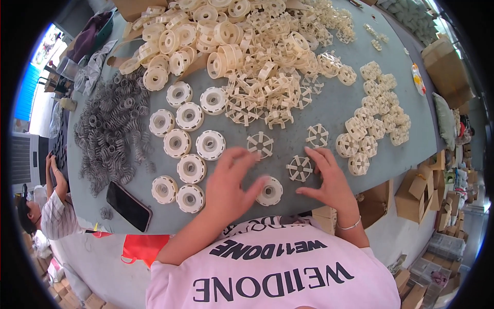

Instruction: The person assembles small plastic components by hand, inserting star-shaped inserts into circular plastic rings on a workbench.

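My left hand (231,186) hovers over the table with its fingers apart and nothing visible in it. Its thumb is beside, perhaps touching, a round cream plastic housing (277,191), and its fingertips reach toward a flat spoked plastic wheel (260,146). Thumb and forefinger of my right hand (333,181) are spread on the right side of a second spoked wheel (299,169), which lies on the table. Just beyond that hand lies a third spoked wheel (317,135). Left of my left hand stand several round housings (191,169) with coil springs inside.
Loose dark springs (110,129) are heaped at the left, with a phone (128,206) below them. Cream rings (226,59) and spoked pieces (272,92) pile up at the far side. Stacked spoked wheels (378,116) stand right. Another person (56,211) is at the left.
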A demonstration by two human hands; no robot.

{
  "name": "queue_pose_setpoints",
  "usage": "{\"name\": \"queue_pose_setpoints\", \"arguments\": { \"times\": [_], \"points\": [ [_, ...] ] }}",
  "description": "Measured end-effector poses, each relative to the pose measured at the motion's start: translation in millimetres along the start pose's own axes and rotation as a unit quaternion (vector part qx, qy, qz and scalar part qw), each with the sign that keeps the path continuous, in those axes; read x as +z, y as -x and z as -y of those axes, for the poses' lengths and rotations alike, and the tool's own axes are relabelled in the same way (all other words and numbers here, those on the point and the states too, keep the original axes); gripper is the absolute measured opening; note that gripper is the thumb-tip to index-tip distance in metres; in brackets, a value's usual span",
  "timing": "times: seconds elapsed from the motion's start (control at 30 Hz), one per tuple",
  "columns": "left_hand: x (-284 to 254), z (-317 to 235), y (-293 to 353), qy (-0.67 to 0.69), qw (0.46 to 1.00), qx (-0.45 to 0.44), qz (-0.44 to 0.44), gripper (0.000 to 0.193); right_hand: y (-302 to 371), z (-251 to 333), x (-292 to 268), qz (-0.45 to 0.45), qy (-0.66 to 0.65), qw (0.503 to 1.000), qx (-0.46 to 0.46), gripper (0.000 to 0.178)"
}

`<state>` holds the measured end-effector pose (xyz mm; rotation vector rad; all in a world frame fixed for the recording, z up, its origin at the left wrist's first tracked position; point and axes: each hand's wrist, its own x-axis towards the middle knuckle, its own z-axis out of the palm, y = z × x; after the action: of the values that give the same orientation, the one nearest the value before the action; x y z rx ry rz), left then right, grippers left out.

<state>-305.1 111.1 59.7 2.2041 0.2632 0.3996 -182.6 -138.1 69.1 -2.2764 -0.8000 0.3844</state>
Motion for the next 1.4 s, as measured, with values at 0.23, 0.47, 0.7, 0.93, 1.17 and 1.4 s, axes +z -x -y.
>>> {"name": "queue_pose_setpoints", "arguments": {
  "times": [0.23,0.47,0.7,0.93,1.17,1.4],
  "points": [
    [6.4,14.8,35.7,0.035,0.985,0.011,0.168,0.049,-6.9,-8.9,1.4,0.045,-0.071,0.996,-0.03,0.069],
    [3.4,9.0,32.3,0.06,0.985,0.009,0.163,0.056,-7.1,-10.3,-0.7,0.05,-0.048,0.997,-0.037,0.065],
    [12.4,3.3,35.3,0.138,0.973,-0.06,0.175,0.075,10.3,12.0,4.6,0.033,-0.074,0.992,-0.095,0.067],
    [13.1,4.1,36.9,0.2,0.962,-0.091,0.164,0.058,10.0,22.3,30.5,0.057,-0.044,0.98,-0.184,0.059],
    [19.1,9.4,38.8,0.191,0.971,-0.056,0.133,0.047,10.3,20.4,40.7,0.048,0.005,0.983,-0.179,0.063],
    [7.8,-3.2,30.0,0.133,0.975,-0.086,0.154,0.054,17.6,8.7,42.3,0.004,0.138,0.969,-0.207,0.072]
  ]
}}
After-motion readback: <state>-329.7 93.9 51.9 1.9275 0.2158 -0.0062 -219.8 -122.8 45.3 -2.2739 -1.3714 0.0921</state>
